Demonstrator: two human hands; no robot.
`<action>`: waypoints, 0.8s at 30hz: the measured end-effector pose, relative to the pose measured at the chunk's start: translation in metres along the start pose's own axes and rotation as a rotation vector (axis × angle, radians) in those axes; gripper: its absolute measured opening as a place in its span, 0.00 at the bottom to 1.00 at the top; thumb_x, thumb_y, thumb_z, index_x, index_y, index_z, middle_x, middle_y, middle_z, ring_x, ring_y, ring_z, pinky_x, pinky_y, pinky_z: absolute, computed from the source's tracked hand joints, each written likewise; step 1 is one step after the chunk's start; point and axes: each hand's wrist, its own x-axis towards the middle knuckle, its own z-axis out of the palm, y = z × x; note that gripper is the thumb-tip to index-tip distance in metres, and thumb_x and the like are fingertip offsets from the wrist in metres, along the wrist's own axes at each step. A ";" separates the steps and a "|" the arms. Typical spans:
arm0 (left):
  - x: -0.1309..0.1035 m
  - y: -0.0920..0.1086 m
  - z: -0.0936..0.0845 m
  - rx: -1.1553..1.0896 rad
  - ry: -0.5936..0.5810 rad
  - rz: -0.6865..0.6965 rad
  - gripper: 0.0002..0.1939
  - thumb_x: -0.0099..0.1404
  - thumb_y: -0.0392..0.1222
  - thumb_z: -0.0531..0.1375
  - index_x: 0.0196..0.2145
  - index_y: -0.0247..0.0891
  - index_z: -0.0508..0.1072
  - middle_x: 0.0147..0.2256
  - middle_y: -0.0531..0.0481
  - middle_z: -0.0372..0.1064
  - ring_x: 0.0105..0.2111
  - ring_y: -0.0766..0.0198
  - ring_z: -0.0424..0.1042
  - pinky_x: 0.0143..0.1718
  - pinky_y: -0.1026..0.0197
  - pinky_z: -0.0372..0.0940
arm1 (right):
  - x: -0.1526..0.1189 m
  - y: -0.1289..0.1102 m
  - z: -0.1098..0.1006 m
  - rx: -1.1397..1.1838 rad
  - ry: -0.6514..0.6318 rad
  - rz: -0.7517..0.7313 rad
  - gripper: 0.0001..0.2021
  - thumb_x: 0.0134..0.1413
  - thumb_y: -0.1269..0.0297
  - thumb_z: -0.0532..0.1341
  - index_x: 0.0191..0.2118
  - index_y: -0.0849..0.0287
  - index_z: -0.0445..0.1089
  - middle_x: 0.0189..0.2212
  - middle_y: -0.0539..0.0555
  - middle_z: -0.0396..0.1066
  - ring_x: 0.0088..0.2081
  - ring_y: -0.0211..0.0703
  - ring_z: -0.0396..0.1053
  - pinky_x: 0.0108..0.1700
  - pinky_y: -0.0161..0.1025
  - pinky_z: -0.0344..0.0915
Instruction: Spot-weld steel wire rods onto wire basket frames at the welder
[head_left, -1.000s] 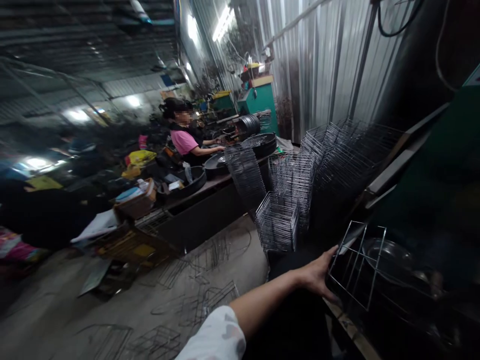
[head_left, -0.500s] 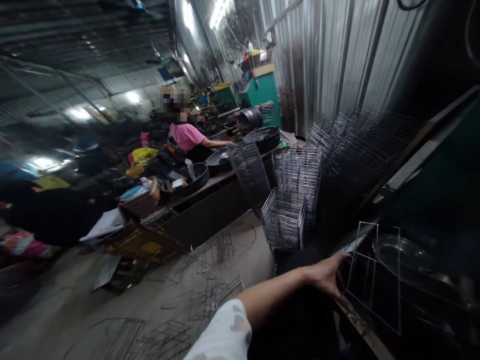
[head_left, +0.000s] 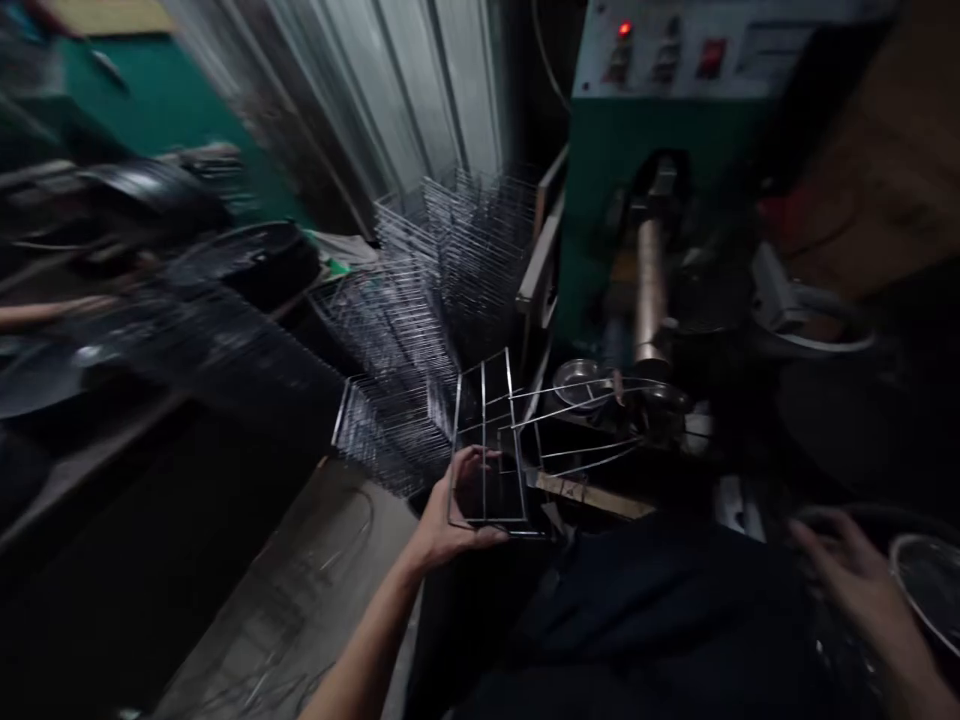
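Note:
My left hand [head_left: 450,515] is wrapped round the lower end of a wire frame [head_left: 484,440], thumb below and fingers behind its bars. The frame stands upright in the middle of the view, and longer wires run from it to the right, towards a machine's copper-coloured rod [head_left: 651,290]. At the lower right my right hand [head_left: 851,560] has its fingers apart, with nothing visible in it. It is beside a round metal-rimmed dish [head_left: 930,590] and is blurred.
Stacked wire racks [head_left: 397,420] stand left of the frame. The green machine [head_left: 600,200] with a lit red lamp rises behind. Dark round pans [head_left: 247,260] and another person's arm [head_left: 52,313] are at the left. Loose wire pieces lie on the floor [head_left: 300,560].
The view has swung to the right, bringing the machine and my right hand into sight. My left hand now grips the wire frame from below, nearer the middle of the view.

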 end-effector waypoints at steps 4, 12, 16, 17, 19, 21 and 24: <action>0.001 0.025 0.003 0.072 0.021 0.049 0.51 0.43 0.48 0.79 0.60 0.42 0.60 0.57 0.37 0.68 0.60 0.42 0.68 0.66 0.37 0.58 | -0.022 -0.022 0.036 0.092 -0.253 0.061 0.28 0.41 0.36 0.72 0.39 0.55 0.74 0.21 0.50 0.68 0.19 0.40 0.65 0.17 0.34 0.61; -0.010 0.048 0.008 -0.031 -0.023 0.137 0.51 0.44 0.49 0.78 0.62 0.48 0.60 0.57 0.41 0.64 0.60 0.39 0.66 0.64 0.33 0.61 | -0.037 -0.061 0.114 -0.035 -0.434 -0.703 0.14 0.68 0.62 0.60 0.54 0.55 0.77 0.49 0.56 0.78 0.46 0.47 0.78 0.47 0.40 0.77; -0.005 0.060 0.009 -0.032 -0.011 0.187 0.50 0.45 0.50 0.77 0.62 0.48 0.60 0.56 0.42 0.64 0.59 0.39 0.67 0.63 0.34 0.61 | -0.022 -0.061 0.137 -0.325 -0.260 -1.116 0.22 0.67 0.78 0.52 0.60 0.57 0.72 0.54 0.55 0.76 0.52 0.42 0.76 0.54 0.37 0.74; -0.003 0.062 0.009 -0.026 -0.011 0.196 0.50 0.45 0.49 0.77 0.62 0.48 0.60 0.55 0.42 0.64 0.58 0.40 0.68 0.63 0.35 0.62 | -0.019 -0.062 0.140 -0.399 -0.216 -1.164 0.24 0.65 0.81 0.51 0.61 0.57 0.72 0.54 0.55 0.76 0.52 0.42 0.76 0.52 0.36 0.74; 0.002 0.065 0.008 -0.016 -0.019 0.198 0.49 0.45 0.47 0.77 0.61 0.47 0.61 0.55 0.41 0.64 0.57 0.41 0.68 0.63 0.37 0.63 | -0.012 -0.065 0.143 -0.525 -0.128 -1.219 0.25 0.63 0.82 0.52 0.60 0.56 0.72 0.53 0.54 0.77 0.49 0.43 0.76 0.49 0.36 0.75; 0.006 0.067 0.008 -0.024 -0.039 0.198 0.50 0.44 0.47 0.78 0.62 0.47 0.60 0.55 0.41 0.64 0.57 0.40 0.69 0.62 0.38 0.63 | -0.008 -0.067 0.144 -0.612 -0.069 -1.235 0.25 0.63 0.82 0.55 0.60 0.55 0.73 0.51 0.54 0.78 0.48 0.46 0.75 0.47 0.38 0.76; 0.011 0.071 0.009 -0.036 -0.060 0.213 0.50 0.44 0.47 0.78 0.61 0.47 0.61 0.55 0.40 0.64 0.56 0.40 0.69 0.61 0.37 0.64 | -0.003 -0.068 0.145 -0.624 -0.069 -1.254 0.24 0.63 0.82 0.55 0.58 0.55 0.74 0.51 0.53 0.78 0.55 0.48 0.71 0.48 0.39 0.75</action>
